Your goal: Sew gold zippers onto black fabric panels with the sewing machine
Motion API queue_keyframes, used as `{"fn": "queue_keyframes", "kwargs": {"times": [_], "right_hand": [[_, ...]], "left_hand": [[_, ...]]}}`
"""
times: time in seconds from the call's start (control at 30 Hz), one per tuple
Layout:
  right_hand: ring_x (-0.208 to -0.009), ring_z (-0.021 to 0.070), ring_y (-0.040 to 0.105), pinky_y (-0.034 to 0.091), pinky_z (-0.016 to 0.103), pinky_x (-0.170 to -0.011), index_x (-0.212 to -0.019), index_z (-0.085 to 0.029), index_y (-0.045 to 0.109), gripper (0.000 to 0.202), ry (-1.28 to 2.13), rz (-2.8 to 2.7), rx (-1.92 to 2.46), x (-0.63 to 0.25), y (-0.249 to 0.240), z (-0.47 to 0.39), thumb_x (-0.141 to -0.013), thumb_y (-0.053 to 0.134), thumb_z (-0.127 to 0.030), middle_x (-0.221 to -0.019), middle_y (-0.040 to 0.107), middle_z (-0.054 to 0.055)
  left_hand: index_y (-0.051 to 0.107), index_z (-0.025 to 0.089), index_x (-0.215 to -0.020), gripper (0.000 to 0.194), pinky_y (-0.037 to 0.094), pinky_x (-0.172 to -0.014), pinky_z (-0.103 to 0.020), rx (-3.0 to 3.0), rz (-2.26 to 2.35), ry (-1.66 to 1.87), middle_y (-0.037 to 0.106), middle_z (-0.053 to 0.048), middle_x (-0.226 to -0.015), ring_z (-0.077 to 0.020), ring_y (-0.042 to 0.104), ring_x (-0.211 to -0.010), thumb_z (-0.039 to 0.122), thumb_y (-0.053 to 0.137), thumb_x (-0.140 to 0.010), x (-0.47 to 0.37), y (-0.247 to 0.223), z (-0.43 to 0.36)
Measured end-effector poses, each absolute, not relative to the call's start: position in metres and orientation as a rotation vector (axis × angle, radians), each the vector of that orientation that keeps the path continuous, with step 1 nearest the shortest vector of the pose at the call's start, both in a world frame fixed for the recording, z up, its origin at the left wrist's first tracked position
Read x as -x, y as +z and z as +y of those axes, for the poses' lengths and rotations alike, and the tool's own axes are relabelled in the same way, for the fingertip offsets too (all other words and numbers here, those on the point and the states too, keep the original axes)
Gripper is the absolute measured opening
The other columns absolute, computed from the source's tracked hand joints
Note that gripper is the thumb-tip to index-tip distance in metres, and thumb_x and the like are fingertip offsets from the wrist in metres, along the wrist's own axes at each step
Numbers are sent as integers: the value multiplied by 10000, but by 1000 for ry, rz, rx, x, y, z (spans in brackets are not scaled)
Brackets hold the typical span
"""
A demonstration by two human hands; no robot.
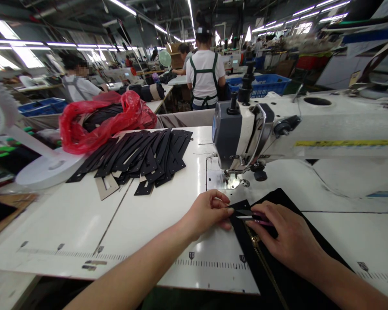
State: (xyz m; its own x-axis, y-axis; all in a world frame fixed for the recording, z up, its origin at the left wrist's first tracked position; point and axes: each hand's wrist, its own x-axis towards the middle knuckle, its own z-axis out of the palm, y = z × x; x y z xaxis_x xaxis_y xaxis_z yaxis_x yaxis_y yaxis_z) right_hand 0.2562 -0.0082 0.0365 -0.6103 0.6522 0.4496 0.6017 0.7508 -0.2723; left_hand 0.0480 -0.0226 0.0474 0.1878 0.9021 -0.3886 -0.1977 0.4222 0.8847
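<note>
A black fabric piece with a brass-coloured zipper lies at the front edge of the sewing table, partly hanging over it. My left hand pinches the top left corner of this piece between thumb and fingers. Thread snips with pinkish-purple handles are in my right hand, closed around them. Their blades point left over the corner, close to my left fingertips. Just beyond my hands are the presser foot and needle plate of the white sewing machine.
Black slotted strips lie piled on the table, left of the machine. Behind them sits a red plastic bag holding dark pieces. A white fan stands far left. Co-workers and a blue crate are beyond.
</note>
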Motion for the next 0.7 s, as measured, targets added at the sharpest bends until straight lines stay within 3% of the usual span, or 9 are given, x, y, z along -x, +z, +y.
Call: {"fn": "queue_keyframes", "kwargs": {"times": [0.43, 0.57, 0.7], "right_hand": [[-600, 143, 565, 429, 267, -562, -836, -195, 523, 152, 180, -2411, 951, -250, 41, -6, -904, 465, -318, -692, 589, 12], [-678, 166, 628, 504, 262, -583, -938, -211, 505, 181, 321, -2309, 1094, -269, 50, -11, -892, 466, -382, -797, 637, 32], [-591, 169, 621, 511, 255, -500, -1091, -187, 500, 393, 36, -2346, 1051, -277, 53, -44, -857, 477, -502, -784, 651, 57]], "left_hand": [[475, 139, -812, 269, 466, -444, -172, -802, 1100, 907, 595, 29, -538, -106, 597, -431, 169, 723, -711, -48, 45, -22], [470, 145, -801, 295, 469, -448, -175, -790, 1108, 916, 592, 32, -554, -118, 613, -443, 187, 743, -699, -48, 46, -23], [476, 148, -793, 315, 490, -458, -190, -782, 1123, 946, 583, 35, -557, -133, 628, -458, 223, 763, -686, -50, 46, -22]]}}
